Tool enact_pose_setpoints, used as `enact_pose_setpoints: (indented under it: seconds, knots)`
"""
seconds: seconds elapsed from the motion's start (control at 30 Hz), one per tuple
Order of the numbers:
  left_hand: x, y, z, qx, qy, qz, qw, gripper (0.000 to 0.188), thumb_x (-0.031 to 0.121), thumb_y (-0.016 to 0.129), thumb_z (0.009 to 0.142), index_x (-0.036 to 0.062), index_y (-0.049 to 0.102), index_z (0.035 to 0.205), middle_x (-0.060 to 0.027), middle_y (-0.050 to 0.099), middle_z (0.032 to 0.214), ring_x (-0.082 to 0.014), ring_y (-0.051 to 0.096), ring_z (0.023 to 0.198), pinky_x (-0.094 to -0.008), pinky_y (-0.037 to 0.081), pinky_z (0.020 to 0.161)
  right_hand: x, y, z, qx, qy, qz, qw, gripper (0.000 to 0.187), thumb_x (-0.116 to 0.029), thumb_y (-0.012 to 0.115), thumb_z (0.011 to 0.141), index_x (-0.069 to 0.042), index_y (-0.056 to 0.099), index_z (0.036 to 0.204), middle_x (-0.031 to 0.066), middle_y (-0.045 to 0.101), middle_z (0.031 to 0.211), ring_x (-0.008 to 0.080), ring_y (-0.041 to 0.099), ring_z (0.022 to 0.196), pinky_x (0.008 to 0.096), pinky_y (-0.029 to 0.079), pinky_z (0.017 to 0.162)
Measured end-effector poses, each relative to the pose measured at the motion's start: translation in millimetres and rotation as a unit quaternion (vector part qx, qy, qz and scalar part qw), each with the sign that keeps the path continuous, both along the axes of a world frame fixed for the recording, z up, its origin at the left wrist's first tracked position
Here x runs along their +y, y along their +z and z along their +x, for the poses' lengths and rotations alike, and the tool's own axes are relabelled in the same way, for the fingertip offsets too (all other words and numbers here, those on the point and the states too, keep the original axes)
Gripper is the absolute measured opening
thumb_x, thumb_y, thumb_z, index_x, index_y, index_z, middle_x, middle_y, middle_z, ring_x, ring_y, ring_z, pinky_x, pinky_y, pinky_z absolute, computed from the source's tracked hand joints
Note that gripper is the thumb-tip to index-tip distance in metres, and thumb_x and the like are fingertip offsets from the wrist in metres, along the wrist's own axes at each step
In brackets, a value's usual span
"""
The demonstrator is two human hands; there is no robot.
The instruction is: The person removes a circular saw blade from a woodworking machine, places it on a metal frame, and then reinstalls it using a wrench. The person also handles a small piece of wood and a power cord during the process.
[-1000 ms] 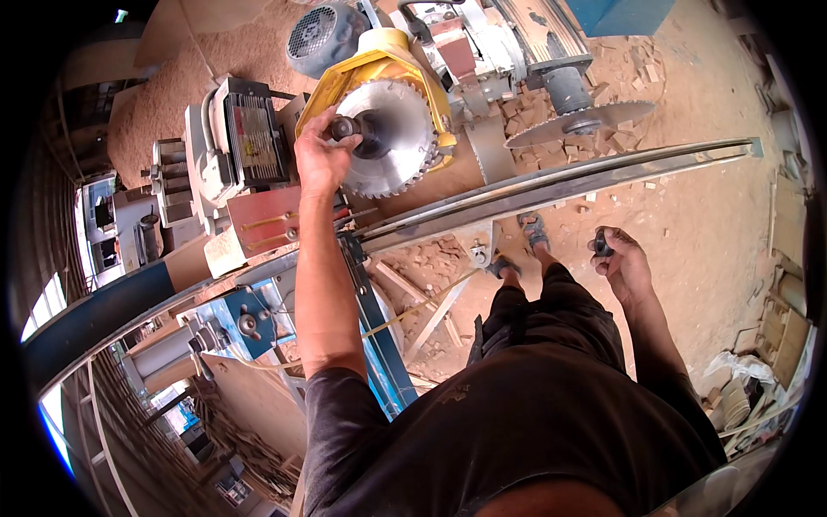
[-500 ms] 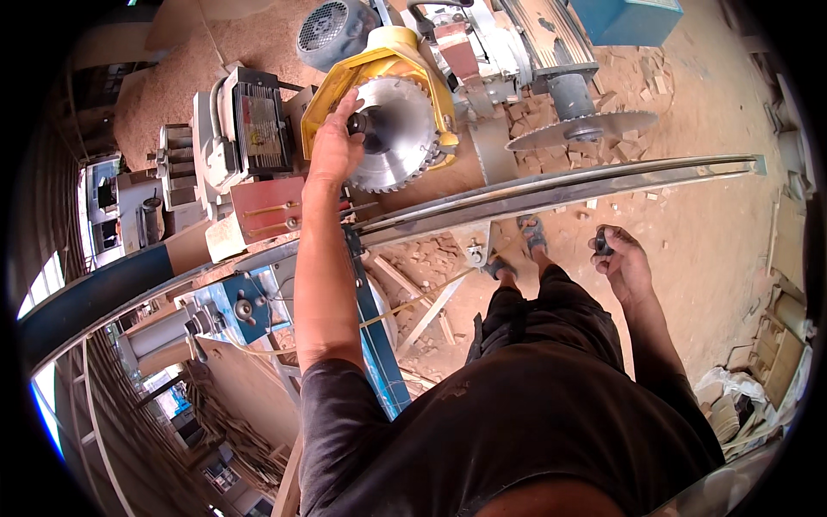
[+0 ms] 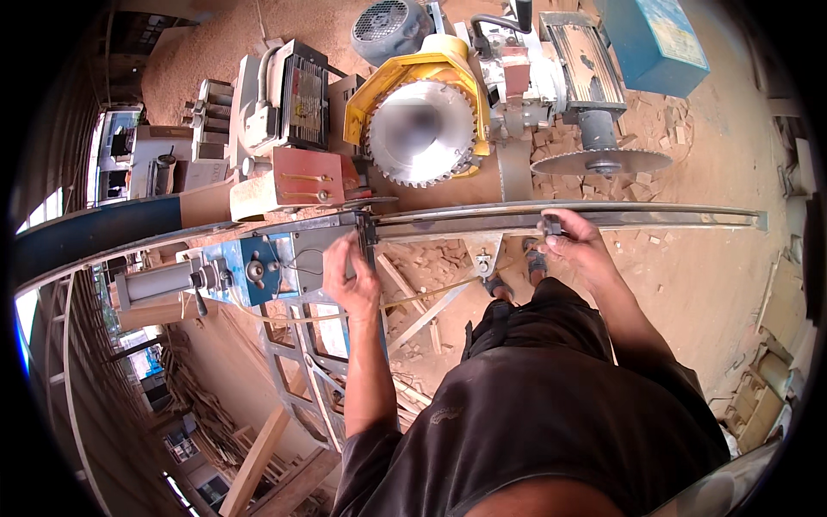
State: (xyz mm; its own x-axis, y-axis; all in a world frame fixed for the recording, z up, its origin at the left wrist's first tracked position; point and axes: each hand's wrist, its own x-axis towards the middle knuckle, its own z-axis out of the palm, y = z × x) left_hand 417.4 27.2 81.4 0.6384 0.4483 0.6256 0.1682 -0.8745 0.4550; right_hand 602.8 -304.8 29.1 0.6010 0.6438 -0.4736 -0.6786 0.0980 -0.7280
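Head view: I see the right hand point(image 3: 579, 243) pinching a small dark piece point(image 3: 551, 226) by the metal rail point(image 3: 465, 226); I can't tell whether the curled left hand point(image 3: 355, 280) holds anything.

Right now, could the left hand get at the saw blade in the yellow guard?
Probably yes: the saw blade shows its broad face uncovered in the yellow guard, though the left hand would likely have to reach across the metal rail between them.
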Motion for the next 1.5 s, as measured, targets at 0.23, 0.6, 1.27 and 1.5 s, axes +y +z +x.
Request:
enact_pose_setpoints:
  seconds: [0.23,0.6,1.27,1.5]
  knots:
    - [-8,-57,-187,-0.059,0.36,-0.086,0.927,0.014,-0.004,0.061,0.092,-0.0023,0.069,0.104,-0.0117,0.071,0.102,-0.0244,0.065,0.092,-0.0332,0.052,0.086,133,41,48,-0.309,0.102,-0.092,0.941,0.048,-0.001,0.072,0.084,0.001,0.056,0.129,0.0096,0.069,0.105,0.0105,0.066,0.084,0.026,0.052,0.073]
    - [4,-117,-262,0.222,0.556,-0.249,0.761,0.053,0.046,0.043,0.103,0.0071,0.06,0.135,-0.0249,0.06,0.129,-0.0414,0.055,0.12,-0.0484,0.042,0.103,298,44,114,-0.727,0.182,-0.215,0.626,0.048,-0.016,0.077,0.075,-0.007,0.067,0.121,0.0213,0.064,0.115,0.0385,0.061,0.11,0.0443,0.048,0.097]
    - [29,-89,-265,0.35,0.368,-0.289,0.812,0.049,0.038,0.029,0.105,0.0059,0.065,0.115,-0.03,0.066,0.103,-0.0498,0.061,0.099,-0.0559,0.046,0.086,301,57,117,-0.756,0.249,-0.21,0.568,0.043,-0.017,0.077,0.078,0.001,0.066,0.116,0.0242,0.065,0.112,0.0403,0.061,0.108,0.0444,0.048,0.095]
    - [29,-88,-262,0.363,0.396,-0.285,0.794,0.049,0.039,0.033,0.105,0.0079,0.067,0.119,-0.0302,0.066,0.1,-0.0497,0.062,0.098,-0.054,0.048,0.084,310,74,96,-0.699,0.254,-0.357,0.566,0.054,-0.032,0.079,0.078,0.004,0.064,0.116,0.0276,0.064,0.112,0.0398,0.061,0.111,0.0442,0.047,0.095]
